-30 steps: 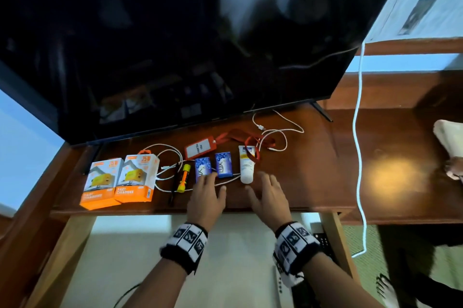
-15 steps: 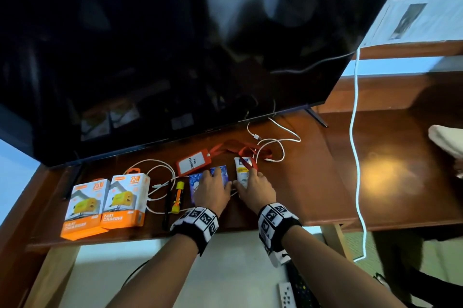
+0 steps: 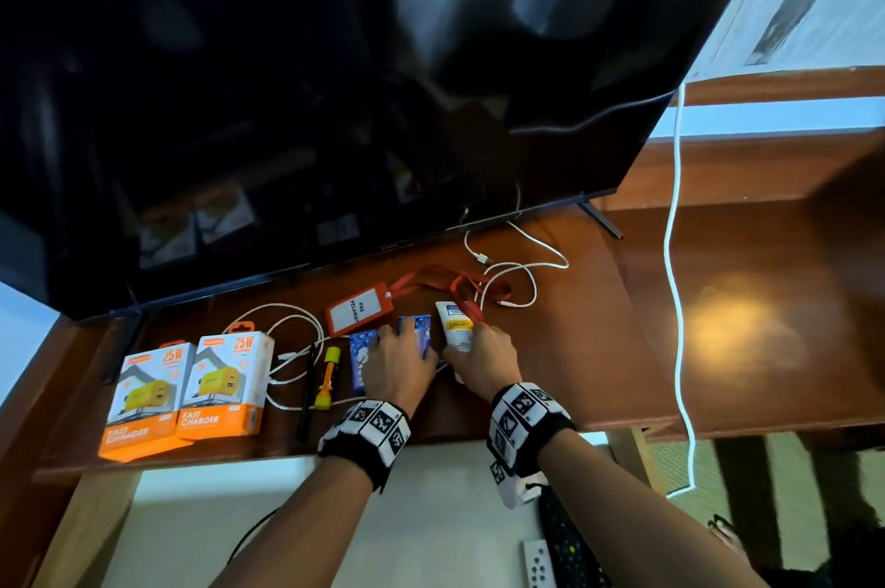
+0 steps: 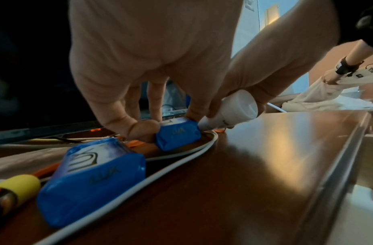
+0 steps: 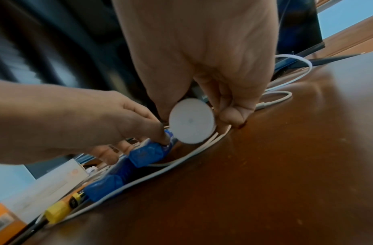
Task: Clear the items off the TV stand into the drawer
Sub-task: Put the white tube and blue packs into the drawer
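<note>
On the wooden TV stand [image 3: 574, 372] my left hand [image 3: 400, 343] pinches the right one of two blue packets [image 4: 178, 137] between thumb and fingers. The other blue packet [image 4: 93, 179] lies free just to its left. My right hand [image 3: 471, 338] curls round a white tube [image 3: 455, 329] with a yellow label. In the right wrist view the tube's round cap [image 5: 192, 121] points at the camera and is tilted up off the wood. The two hands touch side by side. No drawer is in view.
Two orange-and-white charger boxes [image 3: 187, 391] stand at the left. A yellow flashlight [image 3: 328, 377], a red badge holder [image 3: 352, 314] with lanyard and white cables [image 3: 517, 281] lie around my hands. The TV [image 3: 335, 84] overhangs behind. Remotes [image 3: 538, 563] lie on the floor.
Both hands moved forward from the stand's front edge onto the items. The left one took hold of the right blue packet and the right one closed round the white tube.
</note>
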